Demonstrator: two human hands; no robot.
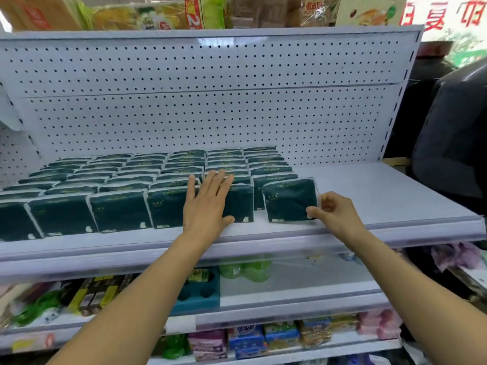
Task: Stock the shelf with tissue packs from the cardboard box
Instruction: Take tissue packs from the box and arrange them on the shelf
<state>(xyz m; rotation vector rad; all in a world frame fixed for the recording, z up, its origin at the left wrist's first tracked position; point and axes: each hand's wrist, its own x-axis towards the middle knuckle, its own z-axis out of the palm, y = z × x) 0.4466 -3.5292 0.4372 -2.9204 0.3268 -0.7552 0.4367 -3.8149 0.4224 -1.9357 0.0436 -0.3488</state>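
Tissue packs (147, 180) in dark green wrap fill the left and middle of the white shelf (382, 191), standing on edge in rows that run back toward the pegboard (210, 101). One more pack (290, 200) stands at the right end of the front row, just right of the left hand (208, 201) and tilted a little — the right hand (334, 213) pinches its lower right corner between thumb and fingertips, apparently to steer it upright and into line.

That left hand is released, fingers straight and spread, its palm laid flat against the face of the front pack (238, 204) beside it; the likely reason is to brace the row so it does not topple or slide while the newcomer is squared up. Beyond the right hand the shelf runs on bare, so there looks to be room for further columns.

No cardboard box shows anywhere in view — it may be below or behind the camera. Lower shelves (290, 299) under both forearms carry other mixed goods.
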